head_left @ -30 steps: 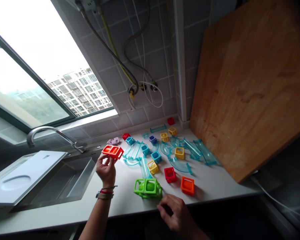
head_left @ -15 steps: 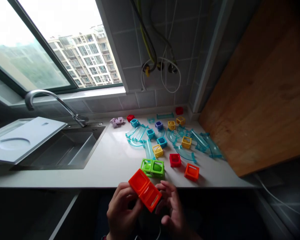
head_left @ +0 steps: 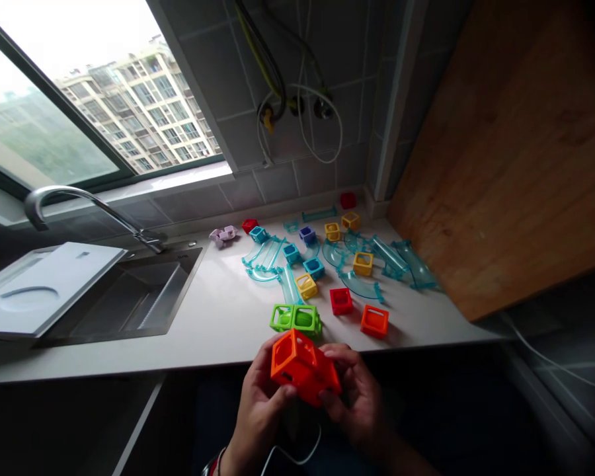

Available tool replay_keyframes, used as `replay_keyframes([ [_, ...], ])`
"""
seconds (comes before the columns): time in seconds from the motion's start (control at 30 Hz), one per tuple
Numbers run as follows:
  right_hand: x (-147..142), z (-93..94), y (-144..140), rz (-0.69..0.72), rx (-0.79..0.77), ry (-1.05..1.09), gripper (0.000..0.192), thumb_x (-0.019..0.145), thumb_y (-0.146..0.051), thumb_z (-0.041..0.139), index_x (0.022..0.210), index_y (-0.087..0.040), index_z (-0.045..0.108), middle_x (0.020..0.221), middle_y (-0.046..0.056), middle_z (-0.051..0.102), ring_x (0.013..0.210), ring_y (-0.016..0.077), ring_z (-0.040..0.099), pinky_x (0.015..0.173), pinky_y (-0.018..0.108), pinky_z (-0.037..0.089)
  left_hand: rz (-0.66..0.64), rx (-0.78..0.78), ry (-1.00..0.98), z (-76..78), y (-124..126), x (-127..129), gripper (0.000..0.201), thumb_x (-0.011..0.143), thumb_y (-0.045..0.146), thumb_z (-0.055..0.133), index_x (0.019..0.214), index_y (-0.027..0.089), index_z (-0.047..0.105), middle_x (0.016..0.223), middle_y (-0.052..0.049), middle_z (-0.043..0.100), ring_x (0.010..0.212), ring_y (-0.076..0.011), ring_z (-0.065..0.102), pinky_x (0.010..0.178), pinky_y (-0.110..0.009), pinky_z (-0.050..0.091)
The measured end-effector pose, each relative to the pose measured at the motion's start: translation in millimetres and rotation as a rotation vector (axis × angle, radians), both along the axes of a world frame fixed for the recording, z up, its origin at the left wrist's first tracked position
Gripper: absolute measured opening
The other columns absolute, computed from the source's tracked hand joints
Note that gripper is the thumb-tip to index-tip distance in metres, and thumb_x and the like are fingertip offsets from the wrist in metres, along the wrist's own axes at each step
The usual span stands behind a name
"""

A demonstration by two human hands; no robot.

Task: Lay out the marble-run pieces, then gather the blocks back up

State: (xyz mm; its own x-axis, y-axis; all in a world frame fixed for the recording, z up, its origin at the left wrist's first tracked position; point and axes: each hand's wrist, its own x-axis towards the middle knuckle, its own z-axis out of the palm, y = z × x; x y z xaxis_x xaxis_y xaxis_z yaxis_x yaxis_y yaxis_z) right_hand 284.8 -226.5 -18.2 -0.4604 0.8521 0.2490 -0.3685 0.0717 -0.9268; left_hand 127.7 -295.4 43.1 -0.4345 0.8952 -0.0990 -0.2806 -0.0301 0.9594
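Both hands hold an orange double-cube block [head_left: 302, 367] in front of the counter edge, below the counter. My left hand [head_left: 260, 406] grips its left side from underneath. My right hand [head_left: 359, 396] grips its right end, fingers curled over the top. Just beyond, a green double-cube block [head_left: 296, 319] rests near the counter's front edge. Past it lie a red cube [head_left: 341, 301], an orange cube [head_left: 375, 321], a yellow cube [head_left: 306, 286] and several other small coloured cubes among clear teal track pieces [head_left: 270, 258].
A sink [head_left: 129, 301] with a curved tap [head_left: 79, 198] and a white board [head_left: 39, 287] over it lies to the left. A large wooden board [head_left: 500, 152] leans on the right wall. Hoses [head_left: 287, 106] hang on the tiled wall. A white cable [head_left: 297, 456] runs under my hands.
The left hand carried the orange double block from over the counter down to the front edge. The right hand joined it. Both hands have turned the block so an open face points up-left.
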Motion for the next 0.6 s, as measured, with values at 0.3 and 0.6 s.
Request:
replay_keyframes([
  [0.3,11,7.8,5,-0.028,-0.026,-0.025,0.041,0.094,-0.045,0.071,0.128,-0.028,0.056,0.123,0.012,0.066,0.109,0.0276,0.07,0.09,0.039,0.062,0.057,-0.032,-0.251,10.0,18,7,0.05,0.09,0.057,0.07,0.127,0.023,0.074,0.121,-0.013,0.077,0.119,-0.0363,0.071,0.106,-0.051,0.057],
  [0.6,14,16.4,13,0.051,-0.329,0.183,0.042,0.092,-0.05,0.073,0.126,-0.03,0.06,0.108,0.006,0.074,0.089,0.0211,0.072,0.076,0.032,0.061,0.106,-0.14,-0.356,22.9,13,3,0.047,0.095,0.056,0.065,0.127,0.023,0.074,0.121,-0.013,0.077,0.085,-0.0217,0.074,0.08,-0.037,0.065],
])
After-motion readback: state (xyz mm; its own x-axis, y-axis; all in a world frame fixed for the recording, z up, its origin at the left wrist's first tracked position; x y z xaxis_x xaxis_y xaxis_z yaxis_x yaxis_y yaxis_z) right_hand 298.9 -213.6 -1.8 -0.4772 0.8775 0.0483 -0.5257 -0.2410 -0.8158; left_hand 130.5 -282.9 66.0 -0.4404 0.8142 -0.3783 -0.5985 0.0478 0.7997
